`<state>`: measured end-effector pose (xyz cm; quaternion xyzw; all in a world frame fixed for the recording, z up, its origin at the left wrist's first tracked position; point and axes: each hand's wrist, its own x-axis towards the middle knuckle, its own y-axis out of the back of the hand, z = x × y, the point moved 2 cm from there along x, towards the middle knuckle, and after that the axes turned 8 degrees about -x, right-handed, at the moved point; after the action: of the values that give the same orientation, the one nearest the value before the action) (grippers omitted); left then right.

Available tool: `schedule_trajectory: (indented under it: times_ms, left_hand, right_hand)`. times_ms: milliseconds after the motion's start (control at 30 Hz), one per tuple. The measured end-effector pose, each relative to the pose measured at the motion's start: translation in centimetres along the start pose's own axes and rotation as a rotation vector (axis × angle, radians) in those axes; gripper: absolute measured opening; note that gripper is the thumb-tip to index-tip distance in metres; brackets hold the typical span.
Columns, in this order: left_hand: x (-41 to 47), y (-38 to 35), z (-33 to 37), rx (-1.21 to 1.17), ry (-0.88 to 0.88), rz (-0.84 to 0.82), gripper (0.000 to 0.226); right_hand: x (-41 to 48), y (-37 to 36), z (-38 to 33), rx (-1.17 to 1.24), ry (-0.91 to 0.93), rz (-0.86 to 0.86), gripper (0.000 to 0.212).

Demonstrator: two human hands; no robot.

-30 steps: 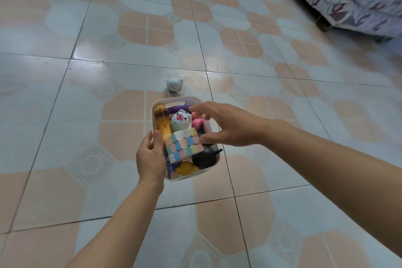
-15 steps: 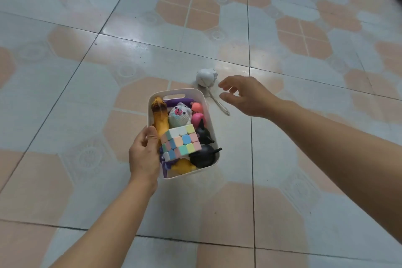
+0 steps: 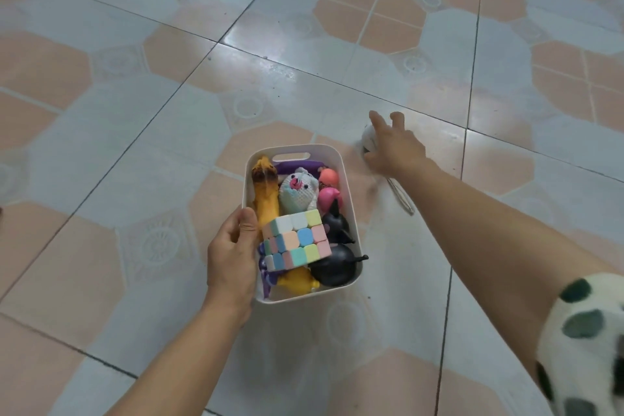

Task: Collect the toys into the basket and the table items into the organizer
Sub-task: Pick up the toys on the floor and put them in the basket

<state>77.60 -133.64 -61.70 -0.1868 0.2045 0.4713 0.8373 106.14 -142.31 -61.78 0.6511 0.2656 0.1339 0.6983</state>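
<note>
Person standing over tiled floor [image 3: 162, 132], head cam looking down.

White basket [image 3: 352, 192] held above the floor, long side running away from the viewer. Left grip [image 3: 233, 257] holds it by the left wall: thumb hooked over the rim inside, fingers under/outside, mostly hidden.

Basket is full:
- yellow rubber chicken [image 3: 265, 189] along the left wall
- knitted cat plush [image 3: 297, 191] at the far middle, face up
- two pink toys [image 3: 329, 196] at the far right
- pastel cube [image 3: 295, 240] on top, centre, tilted
- two black round toys [image 3: 334, 267] by the right wall, near end
- small yellow toy [image 3: 299, 282] at the near end
- purple item [image 3: 297, 165] under the rest; can't tell what it is

Right grip [image 3: 393, 149] is stretched out low, to the right of and beyond the basket. Grip is wide, fingers spread and pointing away. It is directly over a small white toy [image 3: 368, 139] on the floor, which is mostly covered. Contact w/ the toy: can't tell, the hand is blurred. The toy's thin cord [image 3: 401, 200] trails on the floor toward the viewer, beside the forearm.

White sleeve w/ dark green spots [image 3: 587, 341] at the lower right edge.
</note>
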Motion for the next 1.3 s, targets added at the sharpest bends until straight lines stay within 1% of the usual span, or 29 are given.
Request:
schedule_trajectory:
  times_ms: [67,167,233,300,367,433,500,600,667,767,833,900,967,1067,1133,1233,1300]
  left_hand:
    - [0.0,0.2,-0.2,-0.009,0.006,0.005,0.065]
    - [0.1,0.6,-0.5,-0.032,0.009,0.019,0.060]
    - [0.1,0.7,-0.6,-0.051,0.015,0.025,0.060]
    - [0.0,0.7,-0.6,-0.058,0.020,0.035,0.062]
    - [0.0,0.8,-0.6,-0.058,0.011,0.045,0.063]
    - [0.0,0.9,-0.7,-0.049,0.002,0.051,0.065]
    - [-0.2,0.7,-1.0,-0.048,-0.004,0.047,0.063]
    - [-0.7,0.5,-1.1,-0.054,0.003,0.054,0.060]
    - [-1.1,0.4,-1.1,-0.058,-0.002,0.066,0.062]
    - [-1.9,0.5,-0.8,-0.039,-0.034,0.059,0.062]
    - [-2.4,0.5,-0.4,-0.036,-0.054,0.049,0.058]
    - [-2.9,0.8,-0.1,-0.055,-0.057,0.040,0.055]
    - [-3.6,1.2,0.3,-0.073,-0.053,0.033,0.056]
    - [-4.6,1.9,0.9,-0.112,-0.050,0.018,0.058]
    - [-5.2,2.4,1.3,-0.128,-0.057,0.017,0.060]
    - [-5.9,3.2,1.5,-0.147,-0.075,0.041,0.067]
    - [-6.3,3.7,1.7,-0.168,-0.081,0.048,0.064]
  right_hand:
    - [0.7,-0.9,-0.3,-0.046,0.007,0.002,0.063]
    - [1.4,-1.9,-0.4,-0.045,0.032,0.040,0.048]
    - [1.4,-1.9,0.0,0.007,0.055,0.077,0.042]
    - [1.0,-1.4,0.4,0.104,0.055,0.084,0.043]
    - [0.4,-0.3,0.5,0.253,0.045,0.097,0.047]
    - [-0.3,1.5,0.2,0.450,0.036,0.140,0.049]
    - [-1.4,3.9,0.0,0.700,0.026,0.167,0.049]
    - [-3.7,7.8,-1.0,1.061,0.030,0.158,0.045]
    - [-5.4,10.5,-1.7,1.191,0.088,0.170,0.043]
    - [-8.1,13.8,-3.0,1.299,0.220,0.168,0.041]
    - [-9.6,15.0,-3.8,1.324,0.315,0.137,0.040]
    - [-11.3,15.3,-4.8,1.291,0.393,0.102,0.041]
    - [-12.8,14.7,-5.9,1.260,0.424,0.035,0.042]
    - [-14.8,12.9,-7.2,1.243,0.441,-0.111,0.047]
    - [-16.2,11.9,-8.0,1.135,0.489,-0.144,0.049]
    - [-17.9,10.9,-8.7,0.943,0.572,-0.128,0.051]
    - [-18.7,10.5,-8.8,0.839,0.643,-0.136,0.052]
